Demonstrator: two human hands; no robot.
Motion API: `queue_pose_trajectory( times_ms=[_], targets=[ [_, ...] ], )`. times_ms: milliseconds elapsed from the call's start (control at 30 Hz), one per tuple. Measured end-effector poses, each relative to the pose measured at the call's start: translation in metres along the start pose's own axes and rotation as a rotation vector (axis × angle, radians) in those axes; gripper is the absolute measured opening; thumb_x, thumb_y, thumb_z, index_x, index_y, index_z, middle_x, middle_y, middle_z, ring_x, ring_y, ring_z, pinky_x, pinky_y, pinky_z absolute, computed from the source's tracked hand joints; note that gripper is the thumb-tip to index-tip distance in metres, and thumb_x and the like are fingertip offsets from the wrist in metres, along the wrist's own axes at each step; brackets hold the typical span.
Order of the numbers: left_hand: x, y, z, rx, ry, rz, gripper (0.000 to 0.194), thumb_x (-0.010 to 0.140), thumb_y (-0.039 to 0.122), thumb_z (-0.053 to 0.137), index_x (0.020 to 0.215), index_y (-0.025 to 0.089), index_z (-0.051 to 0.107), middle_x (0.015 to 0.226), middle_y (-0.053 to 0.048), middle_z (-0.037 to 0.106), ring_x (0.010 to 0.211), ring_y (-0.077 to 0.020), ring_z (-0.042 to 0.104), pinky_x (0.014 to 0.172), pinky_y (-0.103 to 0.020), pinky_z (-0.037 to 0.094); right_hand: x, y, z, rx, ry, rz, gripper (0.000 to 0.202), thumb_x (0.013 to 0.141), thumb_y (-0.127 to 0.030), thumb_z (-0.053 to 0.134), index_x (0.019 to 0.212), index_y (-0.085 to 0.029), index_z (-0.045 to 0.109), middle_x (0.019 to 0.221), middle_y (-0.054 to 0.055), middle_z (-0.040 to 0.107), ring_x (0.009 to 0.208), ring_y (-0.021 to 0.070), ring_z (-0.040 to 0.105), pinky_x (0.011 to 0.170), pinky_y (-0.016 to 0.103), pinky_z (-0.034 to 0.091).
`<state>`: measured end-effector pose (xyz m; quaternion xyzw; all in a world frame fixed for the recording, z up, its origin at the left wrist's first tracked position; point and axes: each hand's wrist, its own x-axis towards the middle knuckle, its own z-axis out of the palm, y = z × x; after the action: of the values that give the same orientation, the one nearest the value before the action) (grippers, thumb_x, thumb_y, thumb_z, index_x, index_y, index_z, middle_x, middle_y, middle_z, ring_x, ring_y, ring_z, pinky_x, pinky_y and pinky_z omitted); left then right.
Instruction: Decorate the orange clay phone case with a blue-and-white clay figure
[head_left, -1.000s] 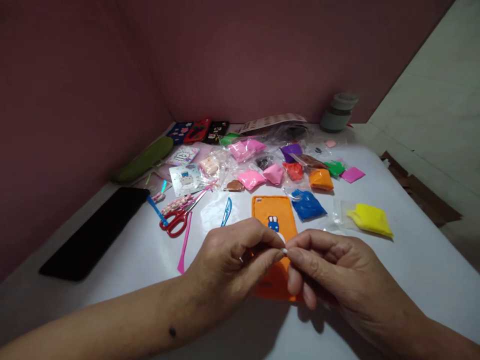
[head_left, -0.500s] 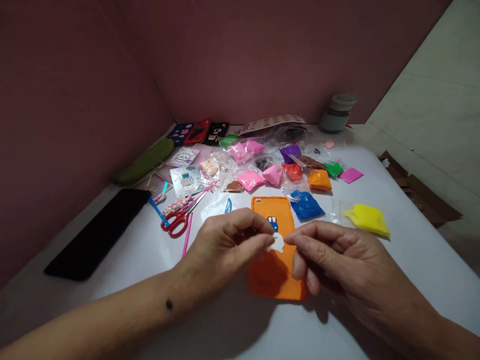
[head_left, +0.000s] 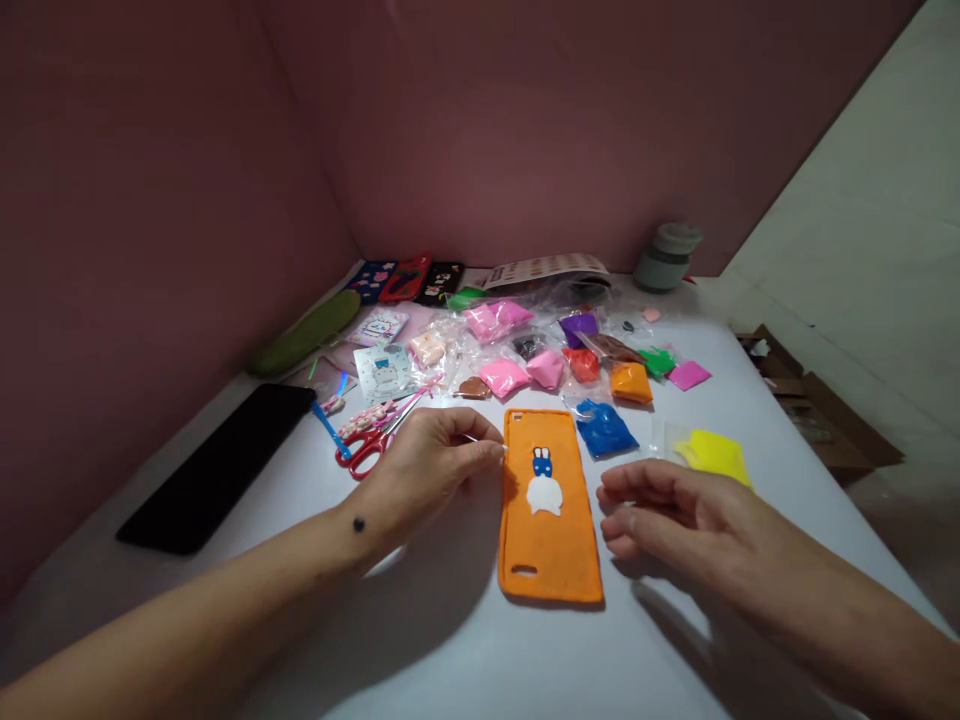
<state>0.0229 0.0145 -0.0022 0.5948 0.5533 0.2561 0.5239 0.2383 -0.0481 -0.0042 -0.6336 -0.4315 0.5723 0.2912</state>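
Note:
An orange clay-covered phone case (head_left: 551,550) lies on the white table between my hands. On it rests a white head-shaped clay piece (head_left: 545,495), its two small points toward me, touching a small blue figure (head_left: 541,467) with white parts. My left hand (head_left: 442,455) is beside the case's left edge, thumb and index fingertips near each other with a gap between them and nothing visible in it. To the right of the case, my right hand (head_left: 675,510) is held with fingers apart and nothing in it.
Bagged clay lies behind the case, with blue (head_left: 606,430) and yellow (head_left: 716,455) packets nearest my right hand. Red-handled scissors (head_left: 365,450) and a black phone-like slab (head_left: 221,470) are at left. A jar (head_left: 666,260) stands at the back right.
The white piece has gone from between my fingers onto the case below the blue figure. Both hands have moved apart, uncovering the case, and the view has shifted slightly.

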Motion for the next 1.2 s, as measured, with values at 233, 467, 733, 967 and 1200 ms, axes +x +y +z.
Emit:
queue_pose_trajectory(
  times_ms=[233,467,733,967,1200],
  targets=[
    [-0.003,-0.013,-0.008,-0.135,-0.087,-0.106,0.014,0.072,0.024,0.070,0.069,0.011,0.068,0.064,-0.004,0.068,0.053,-0.0106,0.056,0.053,-0.021,0.038,-0.004,-0.009,0.012,0.204,0.033,0.090,0.036,0.073,-0.035,0.073,0.103,-0.018,0.060,0.105,0.010,0.067,0.101,0.0269,0.062,0.090,0.042,0.047],
    [-0.009,-0.022,-0.011,-0.345,-0.103,-0.150,0.015,0.073,0.023,0.071,0.071,0.010,0.066,0.075,-0.007,0.071,0.062,-0.0110,0.061,0.061,-0.022,0.047,0.002,-0.014,0.034,0.397,0.040,0.072,0.040,0.080,-0.032,0.069,0.116,-0.021,0.053,0.100,0.007,0.067,0.108,0.0261,0.061,0.091,0.037,0.048],
    [-0.008,-0.038,-0.012,-0.416,-0.125,-0.100,0.013,0.070,0.021,0.071,0.076,0.010,0.069,0.071,-0.005,0.070,0.058,-0.0114,0.062,0.062,-0.024,0.047,0.028,-0.006,0.052,0.684,0.022,0.205,0.032,0.064,-0.020,0.080,0.091,-0.014,0.066,0.089,0.010,0.071,0.079,0.0249,0.066,0.070,0.036,0.056],
    [-0.012,-0.038,-0.012,-0.425,-0.146,0.023,0.007,0.074,0.018,0.065,0.077,0.012,0.064,0.067,-0.003,0.064,0.060,-0.0132,0.060,0.064,-0.028,0.049,0.035,0.000,0.057,0.803,0.082,0.215,0.026,0.049,-0.005,0.081,0.062,-0.019,0.064,0.062,0.000,0.067,0.059,0.0146,0.062,0.058,0.027,0.056],
    [-0.016,-0.035,-0.009,-0.159,0.053,0.296,0.007,0.074,0.012,0.064,0.069,0.018,0.066,0.085,-0.002,0.055,0.086,-0.0167,0.052,0.081,-0.032,0.040,0.033,0.000,0.061,0.879,0.006,0.182,0.025,0.045,-0.006,0.083,0.060,-0.019,0.068,0.063,0.000,0.070,0.061,0.0162,0.066,0.057,0.025,0.057]
  ],
)
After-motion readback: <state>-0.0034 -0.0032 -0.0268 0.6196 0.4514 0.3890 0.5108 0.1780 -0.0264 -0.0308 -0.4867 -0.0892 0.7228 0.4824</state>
